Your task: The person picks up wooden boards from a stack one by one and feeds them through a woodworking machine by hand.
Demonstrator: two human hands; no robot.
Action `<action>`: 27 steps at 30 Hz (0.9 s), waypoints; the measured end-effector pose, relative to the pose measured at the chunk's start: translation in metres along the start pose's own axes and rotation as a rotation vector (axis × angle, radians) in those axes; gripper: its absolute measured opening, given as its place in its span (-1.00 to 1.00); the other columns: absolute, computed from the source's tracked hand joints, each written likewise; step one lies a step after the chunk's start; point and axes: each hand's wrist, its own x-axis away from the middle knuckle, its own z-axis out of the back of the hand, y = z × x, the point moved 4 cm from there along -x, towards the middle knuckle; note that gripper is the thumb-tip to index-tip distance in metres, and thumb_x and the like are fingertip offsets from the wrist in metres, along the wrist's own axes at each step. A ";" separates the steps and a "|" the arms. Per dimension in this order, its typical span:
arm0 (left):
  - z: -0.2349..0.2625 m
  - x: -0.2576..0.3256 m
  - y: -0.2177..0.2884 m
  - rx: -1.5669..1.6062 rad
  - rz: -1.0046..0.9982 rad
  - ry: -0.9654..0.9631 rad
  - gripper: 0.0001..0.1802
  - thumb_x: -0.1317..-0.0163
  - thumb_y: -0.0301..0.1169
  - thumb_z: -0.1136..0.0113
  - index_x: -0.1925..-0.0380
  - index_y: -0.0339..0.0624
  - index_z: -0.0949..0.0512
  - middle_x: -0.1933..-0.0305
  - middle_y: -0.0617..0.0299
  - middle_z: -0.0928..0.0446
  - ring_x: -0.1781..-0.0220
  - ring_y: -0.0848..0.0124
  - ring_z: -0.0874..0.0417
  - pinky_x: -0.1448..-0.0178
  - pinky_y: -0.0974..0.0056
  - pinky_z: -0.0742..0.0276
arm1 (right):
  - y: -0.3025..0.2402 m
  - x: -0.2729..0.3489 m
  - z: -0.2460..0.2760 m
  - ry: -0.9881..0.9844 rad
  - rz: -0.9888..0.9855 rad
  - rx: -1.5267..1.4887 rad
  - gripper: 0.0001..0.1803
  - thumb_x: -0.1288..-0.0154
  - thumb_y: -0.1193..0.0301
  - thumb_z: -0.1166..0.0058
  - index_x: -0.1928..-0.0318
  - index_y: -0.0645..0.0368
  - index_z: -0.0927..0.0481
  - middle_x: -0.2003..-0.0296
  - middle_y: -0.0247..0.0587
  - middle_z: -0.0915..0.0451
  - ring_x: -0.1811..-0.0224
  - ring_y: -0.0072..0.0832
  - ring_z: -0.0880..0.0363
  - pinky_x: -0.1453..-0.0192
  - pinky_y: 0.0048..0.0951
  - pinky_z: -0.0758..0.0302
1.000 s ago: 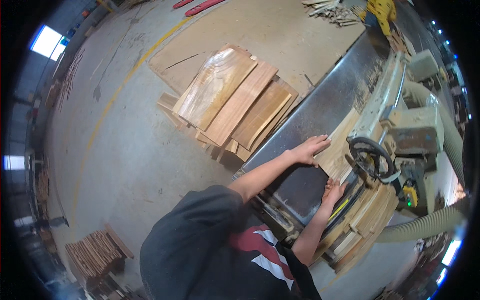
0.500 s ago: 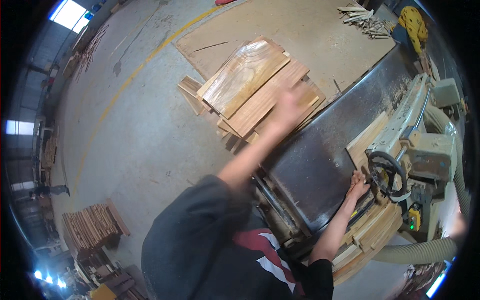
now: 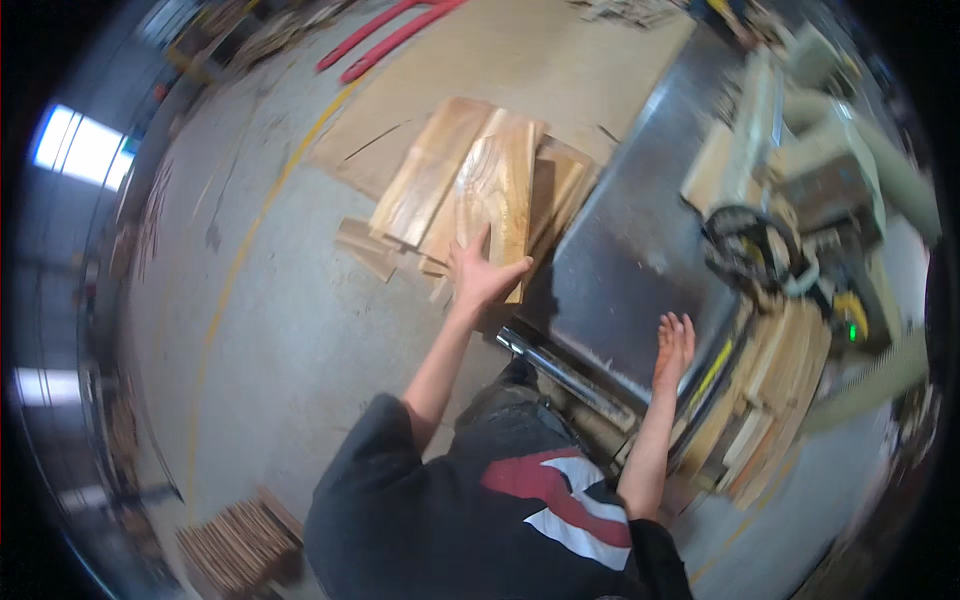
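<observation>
A stack of light-brown wooden boards (image 3: 432, 175) lies to the left of a dark metal machine table (image 3: 630, 240). My left hand (image 3: 480, 278) is at the near end of the topmost wooden board (image 3: 500, 175), which lies skewed across the others. Its thumb reaches the board's right edge and its fingers spread over the left side, gripping that end; the undersides of the fingers are hidden. Over the table's near right edge hovers my right hand (image 3: 675, 350), empty, fingers stretched out. A wooden piece (image 3: 706, 165) rests against the machine on the table's far right.
The machine has a black handwheel (image 3: 750, 250) and a pale ribbed hose (image 3: 870, 385). More wooden pieces (image 3: 765, 400) are stacked below it at right. Red forks (image 3: 395, 35) lie at the top, and a pile of wood strips (image 3: 240, 545) stands at lower left.
My left hand has come back toward me onto the near end of the top board, which now lies turned. My right hand has left the area beside the handwheel. The view has shifted.
</observation>
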 end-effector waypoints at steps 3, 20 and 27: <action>-0.007 0.050 0.033 1.125 0.049 -0.575 -0.07 -0.02 0.06 -0.26 -0.38 -0.14 -0.28 -0.36 -0.30 -0.19 -0.30 -0.18 -0.39 -0.38 -0.01 -0.39 | 0.008 0.050 0.000 -0.052 -0.096 0.022 -0.45 -0.54 0.23 0.08 -0.38 0.25 -0.23 -0.07 0.08 -0.56 -0.05 -0.26 -0.62 -0.11 -0.35 -0.55; -0.147 0.160 0.013 0.255 -0.612 -0.568 -0.25 -0.33 -0.24 -0.17 -0.41 -0.35 -0.16 -0.40 -0.28 -0.27 -0.44 0.02 -0.32 -0.41 0.10 -0.28 | 0.007 0.201 -0.004 -0.224 -0.538 0.102 -0.14 -0.58 0.22 0.20 -0.52 -0.22 0.56 0.14 0.09 -0.66 0.26 -0.29 -0.74 0.31 -0.45 -0.63; -0.192 0.167 0.046 -0.226 -0.988 -0.177 -0.34 -0.29 0.04 -0.12 -0.36 0.14 -0.37 -0.47 -0.31 -0.13 -0.52 -0.19 -0.11 -0.44 -0.28 -0.03 | 0.009 0.165 0.011 -0.014 -0.438 0.419 -0.24 -0.58 0.32 0.21 -0.55 -0.24 0.35 0.47 -0.07 -0.66 0.52 -0.40 -0.70 0.52 -0.50 -0.54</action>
